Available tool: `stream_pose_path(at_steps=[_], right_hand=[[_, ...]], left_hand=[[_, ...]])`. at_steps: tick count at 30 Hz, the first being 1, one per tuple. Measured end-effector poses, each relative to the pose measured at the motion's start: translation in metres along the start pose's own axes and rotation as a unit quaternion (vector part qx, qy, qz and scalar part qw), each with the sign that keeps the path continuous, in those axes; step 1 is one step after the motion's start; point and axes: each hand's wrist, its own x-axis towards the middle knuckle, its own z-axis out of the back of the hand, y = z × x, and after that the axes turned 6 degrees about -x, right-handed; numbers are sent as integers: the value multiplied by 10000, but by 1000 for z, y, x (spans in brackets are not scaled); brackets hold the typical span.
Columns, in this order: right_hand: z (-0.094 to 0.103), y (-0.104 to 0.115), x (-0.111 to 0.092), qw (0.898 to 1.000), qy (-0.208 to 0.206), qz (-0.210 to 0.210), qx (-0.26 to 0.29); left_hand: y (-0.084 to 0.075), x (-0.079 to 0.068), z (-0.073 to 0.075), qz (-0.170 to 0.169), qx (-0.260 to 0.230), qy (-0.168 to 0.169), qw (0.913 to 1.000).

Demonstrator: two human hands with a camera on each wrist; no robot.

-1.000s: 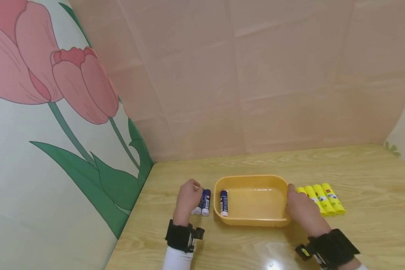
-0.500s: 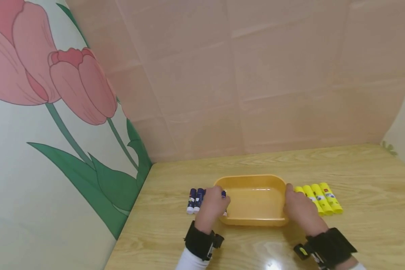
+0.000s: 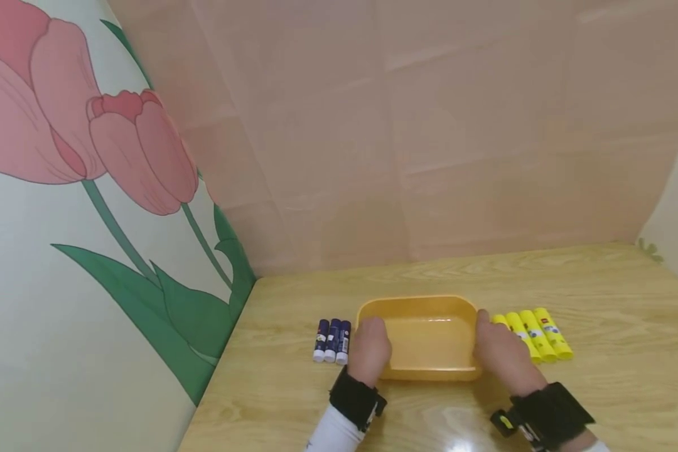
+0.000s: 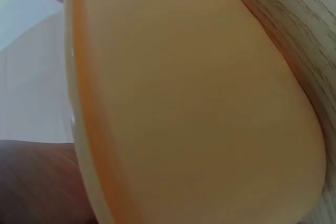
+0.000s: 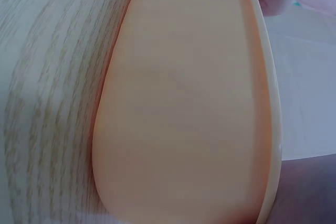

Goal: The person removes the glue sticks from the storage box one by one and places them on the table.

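Note:
My left hand point(image 3: 371, 348) reaches over the left end of the yellow-orange plastic tray point(image 3: 429, 370). Its back faces up and hides the fingertips; I cannot tell what they hold. The spot where a glue stick lay inside the tray is covered by this hand. In the left wrist view the tray's outer wall point(image 4: 199, 98) fills the middle, with part of the hand point(image 4: 42, 184) beyond the rim. My right hand point(image 3: 503, 351) grips the tray's right rim. Left of the tray lie three navy glue sticks point(image 3: 331, 339) with white ends, side by side.
To the right of the tray, several yellow glue sticks point(image 3: 542, 336) lie in a row, partly behind the right hand. The wood-grain table point(image 3: 294, 408) meets a pinkish sheet point(image 3: 429, 125) at the back and a tulip-patterned panel point(image 3: 118, 314) on the left.
My left hand has moved right from the navy glue sticks to the tray's left end, covering the navy glue stick seen inside. The right hand has kept its grip on the rim.

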Motion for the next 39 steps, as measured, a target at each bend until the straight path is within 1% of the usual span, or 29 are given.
stream_pose_path(at_steps=[4,9,15,16,18,19,21,25,28,31,34,37,39], right_hand=[[-1,2,0,10000,-8,-38,-22],[0,3,-1,9999,99,-124,2],[-3,0,2,10000,-10,-62,-36],[-4,-1,2,10000,-27,-38,-36],[-5,-2,3,10000,-72,-6,-38],[-5,-2,4,10000,-82,10,-31],[-6,-3,4,10000,-91,30,-27],[-5,-3,5,9998,-185,81,-44],[-4,-2,4,9995,-274,135,-60],[-4,-2,4,9994,-288,167,-60],[-4,-2,4,9994,-288,171,-65],[-4,-3,4,9995,-262,165,-42],[-5,-4,4,9996,-242,164,-19]], left_hand=[[3,-1,-3,-183,35,-141,9997],[5,1,-6,-255,47,-234,9994],[4,4,-12,-14,240,29,9997],[4,5,-14,14,300,39,9995],[3,5,-16,-48,449,-74,9990],[2,6,-16,-25,506,-96,9987],[2,8,-17,2,570,-88,9983],[2,11,-18,88,483,78,9988],[3,11,-19,82,423,48,9991],[3,11,-20,151,493,69,9986],[3,12,-22,208,627,190,9976],[3,13,-25,149,748,248,9968],[4,15,-27,153,697,293,9970]])
